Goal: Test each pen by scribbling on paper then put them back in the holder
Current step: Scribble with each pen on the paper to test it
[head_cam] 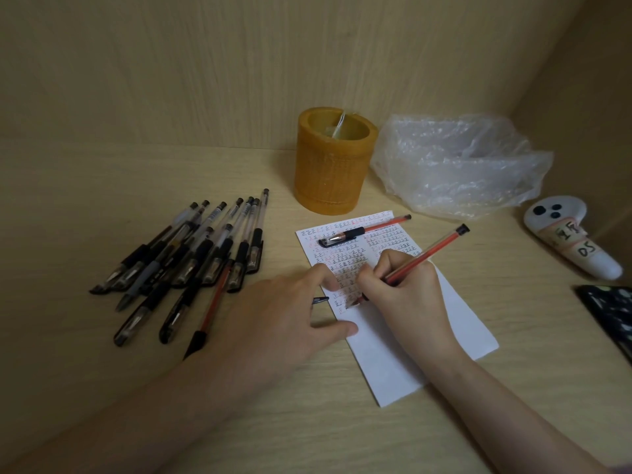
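My right hand (407,292) grips a red pen (434,253) with its tip down on the white paper (458,319), which is covered in small red and black marks. My left hand (294,313) lies flat with spread fingers, pressing the paper's left edge; a small dark pen cap (319,300) shows beside its fingers. A second red pen (362,230) lies across the top of the paper. A heap of several black pens (191,258) rests on the desk to the left. The round amber holder (333,160) stands upright behind the paper, with one pale item inside.
Crumpled clear plastic bag (458,165) sits right of the holder. A white controller (571,234) with taped labels lies at the far right, a dark phone (612,316) below it. Wooden walls close off the back and right side of the desk.
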{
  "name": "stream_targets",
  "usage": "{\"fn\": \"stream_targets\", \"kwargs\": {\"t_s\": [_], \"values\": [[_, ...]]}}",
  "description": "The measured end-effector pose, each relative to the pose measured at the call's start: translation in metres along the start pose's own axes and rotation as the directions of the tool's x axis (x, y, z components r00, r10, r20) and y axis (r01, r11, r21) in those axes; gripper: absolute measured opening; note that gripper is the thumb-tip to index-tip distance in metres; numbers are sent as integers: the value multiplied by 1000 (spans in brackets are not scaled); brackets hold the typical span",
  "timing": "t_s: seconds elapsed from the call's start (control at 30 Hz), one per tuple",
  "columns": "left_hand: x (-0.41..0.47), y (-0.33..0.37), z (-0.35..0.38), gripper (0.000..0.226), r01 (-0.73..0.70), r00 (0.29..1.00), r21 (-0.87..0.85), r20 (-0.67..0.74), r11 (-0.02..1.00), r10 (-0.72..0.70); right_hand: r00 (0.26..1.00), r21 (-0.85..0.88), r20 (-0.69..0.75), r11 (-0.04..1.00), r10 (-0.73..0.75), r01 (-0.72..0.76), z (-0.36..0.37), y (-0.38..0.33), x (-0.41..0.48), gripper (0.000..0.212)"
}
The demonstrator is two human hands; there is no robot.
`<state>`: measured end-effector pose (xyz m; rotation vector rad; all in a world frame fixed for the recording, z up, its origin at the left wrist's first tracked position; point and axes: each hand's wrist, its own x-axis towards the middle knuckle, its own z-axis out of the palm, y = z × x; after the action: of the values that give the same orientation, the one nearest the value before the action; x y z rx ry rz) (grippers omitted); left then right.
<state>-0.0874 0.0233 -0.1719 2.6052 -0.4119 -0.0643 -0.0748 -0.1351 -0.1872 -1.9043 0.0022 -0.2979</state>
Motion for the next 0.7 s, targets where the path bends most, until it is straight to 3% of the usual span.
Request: {"fn": "stream_targets", "kwargs": {"t_s": [0.7], "values": [[0,2,-1,44,-2,1000,-4,2,1000,2,1000,-14,10,1000,10,-10,0,0,0,32]]}}
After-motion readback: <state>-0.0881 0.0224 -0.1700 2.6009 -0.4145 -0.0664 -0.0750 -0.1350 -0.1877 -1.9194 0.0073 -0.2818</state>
